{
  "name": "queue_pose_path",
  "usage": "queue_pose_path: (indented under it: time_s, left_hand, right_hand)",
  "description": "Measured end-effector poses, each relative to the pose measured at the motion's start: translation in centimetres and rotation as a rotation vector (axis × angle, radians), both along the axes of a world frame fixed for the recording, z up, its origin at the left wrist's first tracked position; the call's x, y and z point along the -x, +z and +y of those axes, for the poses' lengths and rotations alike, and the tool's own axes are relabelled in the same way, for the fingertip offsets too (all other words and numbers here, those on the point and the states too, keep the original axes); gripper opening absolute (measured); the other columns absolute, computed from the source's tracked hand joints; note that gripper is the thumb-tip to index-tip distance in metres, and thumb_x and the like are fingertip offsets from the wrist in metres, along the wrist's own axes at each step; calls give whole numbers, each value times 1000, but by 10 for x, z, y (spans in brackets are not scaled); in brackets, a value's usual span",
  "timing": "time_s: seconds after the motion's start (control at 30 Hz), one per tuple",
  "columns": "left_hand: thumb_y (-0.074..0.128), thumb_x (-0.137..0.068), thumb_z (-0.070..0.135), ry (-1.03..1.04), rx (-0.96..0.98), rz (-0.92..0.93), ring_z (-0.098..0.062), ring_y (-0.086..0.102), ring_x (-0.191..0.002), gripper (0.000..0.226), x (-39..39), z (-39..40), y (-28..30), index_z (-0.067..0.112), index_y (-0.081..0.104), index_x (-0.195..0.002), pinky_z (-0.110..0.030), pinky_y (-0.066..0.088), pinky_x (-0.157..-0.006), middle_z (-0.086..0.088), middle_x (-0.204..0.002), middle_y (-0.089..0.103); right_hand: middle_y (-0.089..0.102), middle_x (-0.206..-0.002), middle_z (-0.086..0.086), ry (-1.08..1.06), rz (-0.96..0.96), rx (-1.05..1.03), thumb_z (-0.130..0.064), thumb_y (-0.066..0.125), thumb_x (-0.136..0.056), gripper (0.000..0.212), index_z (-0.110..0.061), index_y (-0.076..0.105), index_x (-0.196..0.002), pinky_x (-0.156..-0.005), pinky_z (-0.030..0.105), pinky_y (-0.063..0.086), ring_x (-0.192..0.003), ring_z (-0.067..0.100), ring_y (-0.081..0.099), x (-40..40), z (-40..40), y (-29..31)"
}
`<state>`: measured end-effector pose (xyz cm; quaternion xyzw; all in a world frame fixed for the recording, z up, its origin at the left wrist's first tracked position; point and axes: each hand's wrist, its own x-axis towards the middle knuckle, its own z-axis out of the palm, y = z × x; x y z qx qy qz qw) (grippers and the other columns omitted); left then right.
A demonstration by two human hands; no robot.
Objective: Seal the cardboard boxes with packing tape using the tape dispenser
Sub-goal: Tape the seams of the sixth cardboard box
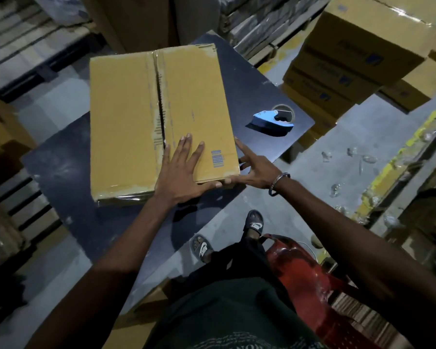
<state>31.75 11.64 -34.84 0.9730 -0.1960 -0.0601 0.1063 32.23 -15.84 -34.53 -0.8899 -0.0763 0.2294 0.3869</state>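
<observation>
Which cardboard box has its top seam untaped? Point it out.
The cardboard box lying on the dark table under the left hand: its centre seam gapes open. The top stacked box at far right carries glossy tape.

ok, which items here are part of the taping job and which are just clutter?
Job:
cardboard box, center seam untaped
tape dispenser, untouched on the table
left hand flat on the box
right hand at its corner

Clutter:
stacked cartons
red chair

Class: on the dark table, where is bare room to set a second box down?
Bare table lies left of the cardboard box, and in front of it near the left hand. Right is crowded: the tape dispenser and right hand.
</observation>
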Motion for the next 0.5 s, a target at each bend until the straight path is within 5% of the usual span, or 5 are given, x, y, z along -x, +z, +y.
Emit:
queue_pose_path:
  time_s: [0.17, 0.33, 0.5]
  left_hand:
    - [34, -80, 101, -29, -53, -35, -27, -4, -164, 122, 0, 0, -4, 24, 5, -170, -64, 2, -128, -13, -177, -4]
    - [43, -79, 97, -24, -126, -36, -28, -5, -163, 124, -1, -2, -5, 23, 1, -169, -63, 3, -128, -13, -176, -7]
    - [45, -71, 100, -43, -190, -25, -30, -11, -163, 136, -1, -1, -5, 22, -8, -169, -64, 4, -128, -14, -175, -15]
  right_hand:
    - [72, -125, 6, -1, -131, 52, -77, 82, -63, 135, -44, -2, -163, -82, 34, 60, -99, 22, 71, -2, 5, -15]
    - [77, -110, 9, 42, -5, 201, -64, 88, -68, 116, -31, 27, -160, -70, 31, 51, -96, 28, 73, 2, 7, -43]
    - [70, -133, 2, -23, 103, 65, -81, 86, -55, 136, -40, 11, -161, -94, 41, 57, -113, 21, 69, 21, 11, -33]
